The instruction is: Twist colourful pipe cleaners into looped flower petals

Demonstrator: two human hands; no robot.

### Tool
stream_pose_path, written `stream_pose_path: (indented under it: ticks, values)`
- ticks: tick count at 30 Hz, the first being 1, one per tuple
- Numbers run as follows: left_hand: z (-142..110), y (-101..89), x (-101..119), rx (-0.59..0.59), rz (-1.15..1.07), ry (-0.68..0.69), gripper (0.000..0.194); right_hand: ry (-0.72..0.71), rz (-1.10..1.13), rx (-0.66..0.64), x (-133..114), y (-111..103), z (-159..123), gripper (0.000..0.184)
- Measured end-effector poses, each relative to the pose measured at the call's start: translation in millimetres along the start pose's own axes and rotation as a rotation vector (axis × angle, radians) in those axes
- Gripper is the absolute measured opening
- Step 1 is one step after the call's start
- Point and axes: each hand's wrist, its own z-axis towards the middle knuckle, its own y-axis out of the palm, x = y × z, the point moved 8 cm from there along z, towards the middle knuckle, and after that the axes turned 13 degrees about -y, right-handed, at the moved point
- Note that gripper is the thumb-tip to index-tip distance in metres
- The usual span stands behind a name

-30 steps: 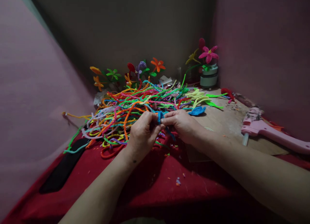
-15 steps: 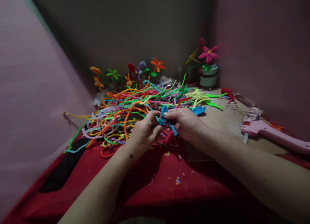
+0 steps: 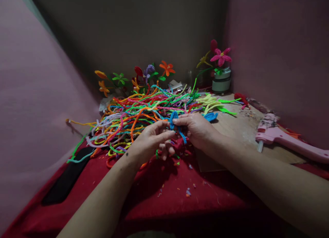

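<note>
A blue pipe cleaner (image 3: 173, 119), bent into an upright loop with a tail hanging down, is pinched between the thumb and fingers of my right hand (image 3: 200, 130). My left hand (image 3: 151, 140) is at the loop's left side, thumb and index finger parted and their tips close to its lower end. Whether those tips touch it I cannot tell. The lower fingers of that hand are loosely curled, with a bit of green beside them. Just beyond my right hand, a blue looped petal piece (image 3: 211, 117) lies on the board.
A tangled heap of coloured pipe cleaners (image 3: 144, 107) spreads behind my hands. A pink glue gun (image 3: 288, 138) rests on the brown board (image 3: 239, 128) at right. Pipe-cleaner flowers (image 3: 167, 68) and a pale green pot (image 3: 221, 82) stand behind. A black strip (image 3: 68, 178) lies on red cloth (image 3: 180, 203).
My left hand has loosened from its pinch and shifted slightly down and left, its fingers spreading. My right hand keeps the blue loop in nearly the same place.
</note>
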Motion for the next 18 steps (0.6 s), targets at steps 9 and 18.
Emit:
stream_pose_path:
  ticks: [9, 18]
  values:
    - [-2, -7.1, 7, 0.213, 0.096, 0.101, 0.021, -0.029, -0.046, 0.011, -2, -1, -1, 0.017]
    - [-6, -15.7, 11, 0.312, 0.069, 0.141, 0.016, -0.018, -0.068, -0.041, -1, 3, -2, 0.015]
